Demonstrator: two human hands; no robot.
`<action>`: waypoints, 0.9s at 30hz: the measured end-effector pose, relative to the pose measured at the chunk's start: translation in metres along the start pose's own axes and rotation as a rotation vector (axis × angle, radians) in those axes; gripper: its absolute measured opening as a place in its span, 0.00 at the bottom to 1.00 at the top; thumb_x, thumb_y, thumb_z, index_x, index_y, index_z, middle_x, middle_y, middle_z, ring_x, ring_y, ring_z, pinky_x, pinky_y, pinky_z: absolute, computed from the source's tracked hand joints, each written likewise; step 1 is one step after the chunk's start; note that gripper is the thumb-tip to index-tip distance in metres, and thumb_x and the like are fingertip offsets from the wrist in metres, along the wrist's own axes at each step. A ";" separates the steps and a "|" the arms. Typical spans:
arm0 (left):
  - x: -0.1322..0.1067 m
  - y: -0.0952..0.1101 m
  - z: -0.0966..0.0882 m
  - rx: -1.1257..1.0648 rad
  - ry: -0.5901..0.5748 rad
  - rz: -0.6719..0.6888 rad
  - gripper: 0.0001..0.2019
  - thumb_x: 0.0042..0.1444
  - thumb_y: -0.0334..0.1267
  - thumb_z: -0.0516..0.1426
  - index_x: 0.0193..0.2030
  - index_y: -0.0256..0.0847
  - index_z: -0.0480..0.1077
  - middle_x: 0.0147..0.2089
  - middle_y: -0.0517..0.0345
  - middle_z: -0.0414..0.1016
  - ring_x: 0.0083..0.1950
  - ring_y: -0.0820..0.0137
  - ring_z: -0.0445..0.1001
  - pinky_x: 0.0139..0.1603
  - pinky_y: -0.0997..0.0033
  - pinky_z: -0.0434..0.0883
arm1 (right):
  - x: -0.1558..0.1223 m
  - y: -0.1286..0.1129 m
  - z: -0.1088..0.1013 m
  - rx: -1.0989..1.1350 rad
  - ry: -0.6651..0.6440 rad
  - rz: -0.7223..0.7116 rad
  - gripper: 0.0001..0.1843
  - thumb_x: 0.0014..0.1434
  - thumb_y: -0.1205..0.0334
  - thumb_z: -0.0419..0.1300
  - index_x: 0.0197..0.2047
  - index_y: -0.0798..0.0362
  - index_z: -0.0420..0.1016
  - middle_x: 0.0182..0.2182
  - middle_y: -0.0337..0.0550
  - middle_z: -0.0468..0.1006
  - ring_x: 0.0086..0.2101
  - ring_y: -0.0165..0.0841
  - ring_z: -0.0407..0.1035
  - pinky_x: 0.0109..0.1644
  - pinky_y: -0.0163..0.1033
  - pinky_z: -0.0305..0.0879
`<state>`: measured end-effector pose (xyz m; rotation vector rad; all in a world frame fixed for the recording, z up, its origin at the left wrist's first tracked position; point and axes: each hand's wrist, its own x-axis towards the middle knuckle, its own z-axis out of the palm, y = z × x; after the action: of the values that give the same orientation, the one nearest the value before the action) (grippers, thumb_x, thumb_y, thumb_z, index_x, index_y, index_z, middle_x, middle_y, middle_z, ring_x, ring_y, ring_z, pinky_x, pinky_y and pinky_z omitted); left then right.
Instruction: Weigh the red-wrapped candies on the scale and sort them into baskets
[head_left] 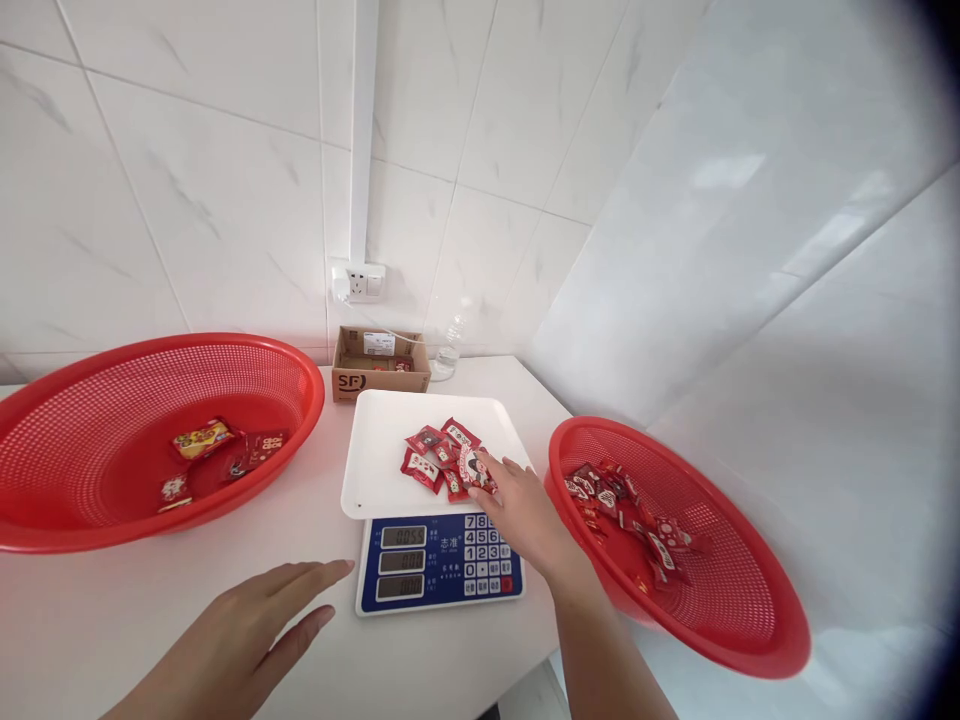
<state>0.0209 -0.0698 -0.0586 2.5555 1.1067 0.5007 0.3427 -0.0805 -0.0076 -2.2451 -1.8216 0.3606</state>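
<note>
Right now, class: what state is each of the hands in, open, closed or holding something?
Left hand: open, fingers spread, holding nothing, over the table.
Right hand: touching the red packets on the scale tray; grip cannot be told.

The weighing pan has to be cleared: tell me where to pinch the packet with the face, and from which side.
Pinch the face packet by its right edge, coming from the right and above, where the right hand lies. It rests flat on the white pan and other red packets crowd its left side, so that edge looks freest.
</note>
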 end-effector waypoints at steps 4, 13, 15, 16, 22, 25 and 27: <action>0.000 0.001 -0.001 0.009 -0.020 0.023 0.17 0.64 0.47 0.52 0.58 0.59 0.70 0.54 0.66 0.80 0.52 0.67 0.79 0.49 0.72 0.77 | -0.009 0.005 -0.008 0.085 0.054 -0.009 0.28 0.65 0.56 0.50 0.67 0.51 0.61 0.62 0.48 0.68 0.62 0.43 0.59 0.65 0.50 0.53; -0.005 -0.001 -0.008 0.030 0.018 -0.014 0.19 0.65 0.50 0.50 0.60 0.57 0.68 0.54 0.64 0.80 0.51 0.66 0.80 0.47 0.72 0.77 | -0.056 0.094 -0.011 0.046 0.258 0.388 0.30 0.62 0.49 0.49 0.64 0.52 0.65 0.61 0.49 0.69 0.59 0.46 0.65 0.59 0.48 0.63; -0.005 0.000 -0.010 0.014 0.009 -0.046 0.19 0.65 0.50 0.49 0.60 0.56 0.68 0.53 0.63 0.80 0.51 0.66 0.80 0.47 0.72 0.77 | -0.065 0.106 -0.005 0.028 0.224 0.463 0.30 0.62 0.46 0.48 0.62 0.51 0.68 0.58 0.50 0.73 0.54 0.47 0.69 0.54 0.48 0.67; -0.005 0.000 -0.011 0.007 0.003 -0.058 0.19 0.65 0.51 0.48 0.60 0.55 0.68 0.53 0.63 0.80 0.50 0.66 0.80 0.47 0.71 0.77 | -0.067 0.108 -0.003 0.022 0.201 0.482 0.30 0.62 0.45 0.47 0.61 0.50 0.69 0.56 0.50 0.74 0.52 0.48 0.71 0.51 0.48 0.68; -0.002 0.001 -0.008 -0.026 -0.014 -0.084 0.21 0.65 0.52 0.47 0.60 0.54 0.68 0.54 0.60 0.80 0.51 0.64 0.79 0.48 0.68 0.76 | -0.062 0.096 0.001 -0.120 0.110 0.530 0.32 0.66 0.45 0.38 0.61 0.51 0.69 0.52 0.55 0.77 0.46 0.50 0.74 0.46 0.49 0.69; 0.002 0.003 -0.007 -0.014 -0.035 -0.078 0.21 0.66 0.52 0.47 0.61 0.54 0.67 0.55 0.59 0.79 0.52 0.64 0.79 0.49 0.67 0.76 | -0.055 0.092 0.001 -0.173 0.104 0.521 0.32 0.67 0.45 0.37 0.62 0.52 0.68 0.50 0.56 0.78 0.45 0.50 0.75 0.45 0.50 0.69; 0.005 0.006 -0.008 -0.010 -0.047 -0.063 0.21 0.66 0.51 0.46 0.61 0.53 0.67 0.55 0.59 0.79 0.52 0.64 0.79 0.50 0.66 0.76 | -0.052 0.090 0.001 -0.190 0.095 0.516 0.32 0.67 0.46 0.36 0.61 0.52 0.68 0.47 0.57 0.79 0.44 0.50 0.75 0.46 0.50 0.69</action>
<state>0.0243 -0.0689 -0.0480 2.5022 1.1607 0.4269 0.4152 -0.1499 -0.0358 -2.7983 -1.2541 0.1623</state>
